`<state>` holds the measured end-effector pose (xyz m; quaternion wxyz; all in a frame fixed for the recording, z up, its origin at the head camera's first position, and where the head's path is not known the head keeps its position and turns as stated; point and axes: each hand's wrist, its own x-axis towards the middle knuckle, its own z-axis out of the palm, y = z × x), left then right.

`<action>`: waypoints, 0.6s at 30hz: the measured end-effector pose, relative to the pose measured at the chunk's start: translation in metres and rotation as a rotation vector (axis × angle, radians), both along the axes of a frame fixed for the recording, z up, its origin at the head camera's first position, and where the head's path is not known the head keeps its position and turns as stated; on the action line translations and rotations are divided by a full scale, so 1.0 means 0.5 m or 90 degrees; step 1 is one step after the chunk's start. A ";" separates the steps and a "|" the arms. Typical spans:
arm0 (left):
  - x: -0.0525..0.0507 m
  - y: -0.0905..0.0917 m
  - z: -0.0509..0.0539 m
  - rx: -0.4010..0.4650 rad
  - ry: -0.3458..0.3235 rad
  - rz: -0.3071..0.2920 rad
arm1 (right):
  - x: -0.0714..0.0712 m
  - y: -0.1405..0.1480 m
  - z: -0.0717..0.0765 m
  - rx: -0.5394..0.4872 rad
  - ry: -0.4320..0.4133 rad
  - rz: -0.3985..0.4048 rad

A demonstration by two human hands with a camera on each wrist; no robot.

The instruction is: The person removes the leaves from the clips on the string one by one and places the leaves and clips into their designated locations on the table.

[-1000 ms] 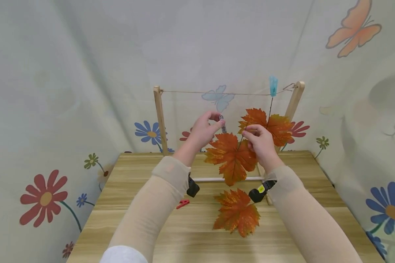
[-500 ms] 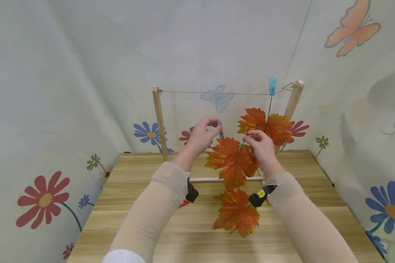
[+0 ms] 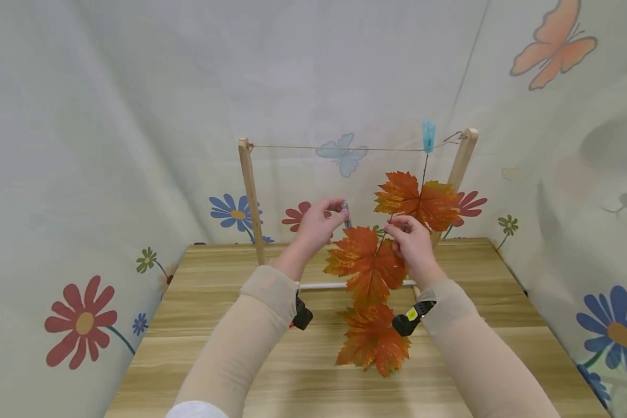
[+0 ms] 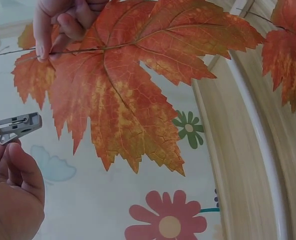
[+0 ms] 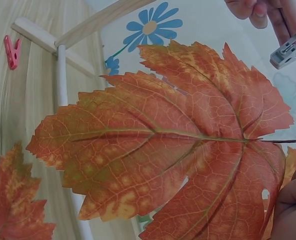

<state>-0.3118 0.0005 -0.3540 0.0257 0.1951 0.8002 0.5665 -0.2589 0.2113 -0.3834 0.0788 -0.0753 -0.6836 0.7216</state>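
Between thumb and fingers my left hand [image 3: 317, 223] pinches a grey clothespin [image 4: 20, 127]; its jaws look closed with nothing in them. My right hand [image 3: 414, 239] pinches the thin dark stem of an orange-red artificial maple leaf [image 3: 368, 261], which hangs below the fingers. The clothespin is apart from this leaf, just up and left of it in the head view. Behind the right hand, another maple leaf [image 3: 399, 194] hangs by its stem from a blue clothespin [image 3: 428, 137] on the string [image 3: 303, 147]. A third leaf [image 3: 373, 342] lies on the table, partly covered by the held one.
The string runs between two wooden posts [image 3: 249, 197] of a frame at the table's back. A white rod [image 3: 321, 285] joins the frame low down. A red clothespin [image 5: 12, 52] lies on the wooden table [image 3: 214, 278], mostly hidden by the left wrist camera in the head view.
Both hands have moved down slightly, the grey clothespin and held leaf with them. The held leaf now overlaps the one on the table, and the left wrist camera covers most of the red clothespin.
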 end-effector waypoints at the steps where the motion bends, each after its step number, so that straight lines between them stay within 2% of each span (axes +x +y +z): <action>1: 0.000 0.000 -0.003 0.000 -0.005 0.000 | 0.002 0.001 -0.001 0.004 -0.003 0.000; 4: 0.001 -0.003 -0.010 0.007 -0.020 -0.001 | 0.005 0.003 -0.007 0.011 -0.010 0.003; 18: 0.003 -0.017 -0.042 0.016 -0.023 0.001 | 0.011 0.002 -0.045 -0.015 -0.026 -0.004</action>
